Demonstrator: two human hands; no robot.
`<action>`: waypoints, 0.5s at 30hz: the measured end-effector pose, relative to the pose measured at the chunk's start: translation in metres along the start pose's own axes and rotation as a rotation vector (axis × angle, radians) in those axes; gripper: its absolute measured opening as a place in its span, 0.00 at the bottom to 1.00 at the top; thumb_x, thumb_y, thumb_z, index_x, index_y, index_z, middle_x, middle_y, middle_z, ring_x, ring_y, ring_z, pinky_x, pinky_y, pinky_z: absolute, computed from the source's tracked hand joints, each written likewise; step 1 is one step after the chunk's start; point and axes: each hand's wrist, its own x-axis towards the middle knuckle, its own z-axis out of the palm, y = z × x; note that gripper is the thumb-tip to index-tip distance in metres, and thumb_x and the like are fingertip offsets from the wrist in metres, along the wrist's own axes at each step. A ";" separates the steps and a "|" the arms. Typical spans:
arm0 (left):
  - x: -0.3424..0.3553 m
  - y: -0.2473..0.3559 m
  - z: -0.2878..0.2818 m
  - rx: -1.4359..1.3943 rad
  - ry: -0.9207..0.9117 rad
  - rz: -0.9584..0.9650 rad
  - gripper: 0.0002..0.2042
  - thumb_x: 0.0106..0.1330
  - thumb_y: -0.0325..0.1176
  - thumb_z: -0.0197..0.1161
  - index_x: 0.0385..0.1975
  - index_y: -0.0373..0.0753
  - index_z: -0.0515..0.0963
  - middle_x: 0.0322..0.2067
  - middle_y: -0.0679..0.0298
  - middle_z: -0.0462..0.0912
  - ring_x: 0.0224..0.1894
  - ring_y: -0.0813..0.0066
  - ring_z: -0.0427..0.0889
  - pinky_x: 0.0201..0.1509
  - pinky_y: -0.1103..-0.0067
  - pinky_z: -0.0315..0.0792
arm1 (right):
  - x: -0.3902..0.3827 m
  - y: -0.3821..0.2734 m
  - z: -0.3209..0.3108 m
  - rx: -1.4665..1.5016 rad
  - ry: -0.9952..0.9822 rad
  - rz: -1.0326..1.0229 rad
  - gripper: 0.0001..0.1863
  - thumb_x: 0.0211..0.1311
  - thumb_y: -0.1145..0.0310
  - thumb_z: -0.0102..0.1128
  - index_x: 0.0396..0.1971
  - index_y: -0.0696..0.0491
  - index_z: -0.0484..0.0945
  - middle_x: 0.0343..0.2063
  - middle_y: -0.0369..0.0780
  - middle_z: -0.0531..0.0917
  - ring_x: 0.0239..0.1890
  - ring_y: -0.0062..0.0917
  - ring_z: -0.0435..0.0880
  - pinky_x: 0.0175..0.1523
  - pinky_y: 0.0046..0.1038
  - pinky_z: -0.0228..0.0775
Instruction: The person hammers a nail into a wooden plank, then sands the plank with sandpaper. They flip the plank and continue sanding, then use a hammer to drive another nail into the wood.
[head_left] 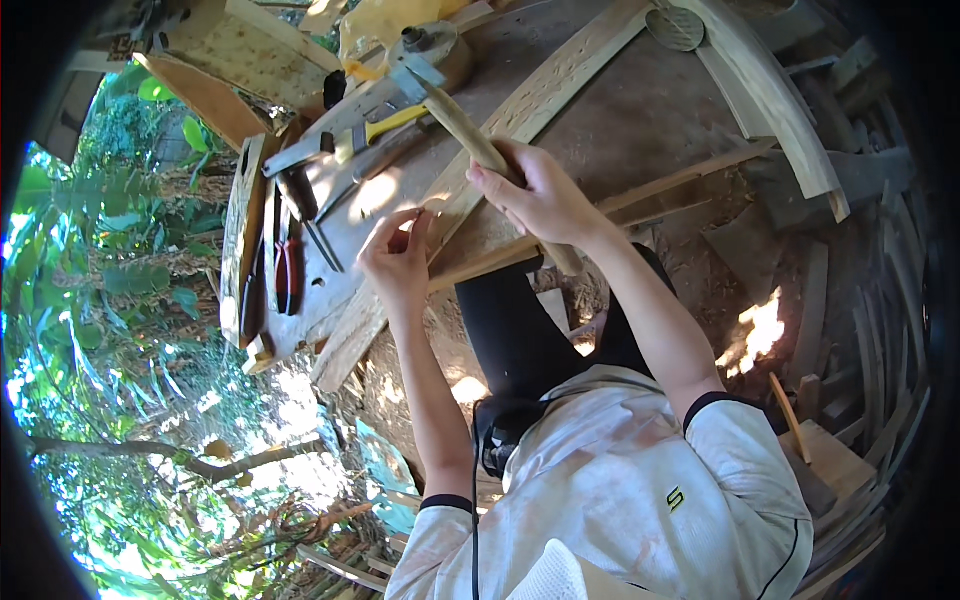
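Observation:
My right hand (540, 195) is wrapped round the wooden handle of a hammer (462, 128). The metal head is raised over the bench, up and left of the hand, and the handle's butt sticks out below my wrist. At the left, my left hand (397, 258) is closed in a pinch at a long wooden board (560, 88). Whatever its fingertips hold is too small to make out. The board runs slantwise from the far right down to the near left of the workbench (620, 110), and a narrower wooden strip (690, 178) crosses by it.
Left on the bench lie red-handled pliers (288, 275), a yellow-handled tool (395, 122) and several other hand tools. A round container (435, 55) stands at the back. Curved wood (770, 85) lies far right. Offcuts (835, 465) litter the right side; plants (120, 230) grow left.

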 end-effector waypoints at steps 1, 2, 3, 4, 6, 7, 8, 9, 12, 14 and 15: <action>-0.001 0.000 0.000 -0.002 0.001 -0.009 0.05 0.63 0.28 0.74 0.36 0.36 0.89 0.15 0.69 0.80 0.18 0.87 0.74 0.24 0.84 0.62 | 0.000 0.003 0.002 0.054 -0.005 0.038 0.24 0.72 0.50 0.62 0.46 0.61 0.77 0.19 0.32 0.74 0.17 0.13 0.71 0.21 0.23 0.62; -0.002 0.001 0.001 -0.004 0.002 -0.018 0.05 0.63 0.28 0.74 0.36 0.36 0.89 0.15 0.69 0.79 0.18 0.87 0.74 0.24 0.84 0.62 | -0.002 0.004 0.001 0.000 0.012 0.024 0.23 0.73 0.53 0.62 0.48 0.60 0.75 0.18 0.32 0.74 0.14 0.13 0.72 0.19 0.23 0.63; -0.002 0.002 0.002 -0.006 0.003 -0.027 0.05 0.63 0.28 0.74 0.36 0.36 0.89 0.15 0.69 0.79 0.18 0.87 0.74 0.24 0.84 0.62 | 0.000 0.005 -0.001 0.013 0.010 0.039 0.22 0.73 0.53 0.61 0.47 0.60 0.75 0.18 0.31 0.74 0.14 0.13 0.72 0.19 0.23 0.63; -0.002 0.003 0.002 -0.004 -0.006 -0.050 0.05 0.63 0.29 0.75 0.36 0.36 0.89 0.14 0.70 0.79 0.18 0.87 0.73 0.24 0.84 0.62 | 0.001 0.007 -0.004 0.027 0.008 0.063 0.22 0.73 0.53 0.61 0.47 0.60 0.75 0.18 0.31 0.74 0.14 0.13 0.72 0.19 0.22 0.63; 0.002 0.006 0.003 0.001 -0.026 -0.097 0.06 0.63 0.30 0.75 0.36 0.36 0.89 0.13 0.70 0.77 0.17 0.87 0.72 0.24 0.84 0.61 | 0.000 0.008 -0.006 0.076 0.000 0.114 0.20 0.74 0.54 0.60 0.45 0.60 0.75 0.18 0.31 0.73 0.14 0.13 0.71 0.19 0.22 0.62; 0.005 0.001 0.003 -0.002 -0.004 -0.101 0.06 0.63 0.30 0.75 0.36 0.36 0.89 0.13 0.71 0.77 0.17 0.88 0.71 0.23 0.84 0.60 | 0.002 0.004 -0.006 0.110 -0.012 0.134 0.19 0.74 0.55 0.60 0.43 0.59 0.74 0.18 0.31 0.73 0.13 0.13 0.71 0.18 0.22 0.62; 0.008 -0.008 0.003 -0.004 0.018 -0.106 0.06 0.63 0.31 0.76 0.36 0.36 0.89 0.13 0.71 0.76 0.17 0.88 0.70 0.23 0.84 0.59 | 0.003 0.001 -0.006 0.143 -0.024 0.153 0.18 0.75 0.56 0.59 0.41 0.59 0.74 0.18 0.31 0.73 0.13 0.14 0.70 0.18 0.22 0.61; 0.009 -0.014 0.003 -0.007 0.041 -0.110 0.07 0.63 0.32 0.76 0.36 0.37 0.90 0.12 0.71 0.76 0.17 0.88 0.69 0.23 0.84 0.58 | 0.004 0.001 -0.006 0.168 -0.027 0.149 0.18 0.75 0.56 0.59 0.40 0.58 0.74 0.18 0.31 0.72 0.12 0.14 0.70 0.18 0.22 0.61; 0.012 -0.020 0.006 0.038 0.107 -0.078 0.08 0.62 0.32 0.77 0.37 0.36 0.90 0.13 0.72 0.75 0.17 0.89 0.66 0.23 0.84 0.55 | 0.005 0.003 -0.013 0.226 -0.044 0.147 0.17 0.78 0.56 0.55 0.41 0.57 0.72 0.20 0.30 0.72 0.12 0.12 0.70 0.17 0.19 0.61; 0.013 -0.015 0.007 0.030 0.115 -0.094 0.08 0.62 0.33 0.77 0.37 0.36 0.90 0.13 0.73 0.75 0.17 0.89 0.65 0.23 0.84 0.55 | 0.005 0.003 -0.016 0.253 -0.039 0.137 0.17 0.78 0.56 0.55 0.41 0.57 0.72 0.21 0.30 0.72 0.12 0.12 0.71 0.17 0.19 0.62; 0.013 -0.013 0.008 0.026 0.119 -0.102 0.09 0.62 0.33 0.77 0.37 0.36 0.90 0.13 0.74 0.74 0.17 0.89 0.65 0.23 0.84 0.55 | 0.005 0.003 -0.017 0.266 -0.036 0.132 0.17 0.78 0.56 0.55 0.41 0.57 0.71 0.21 0.30 0.72 0.11 0.12 0.71 0.17 0.19 0.63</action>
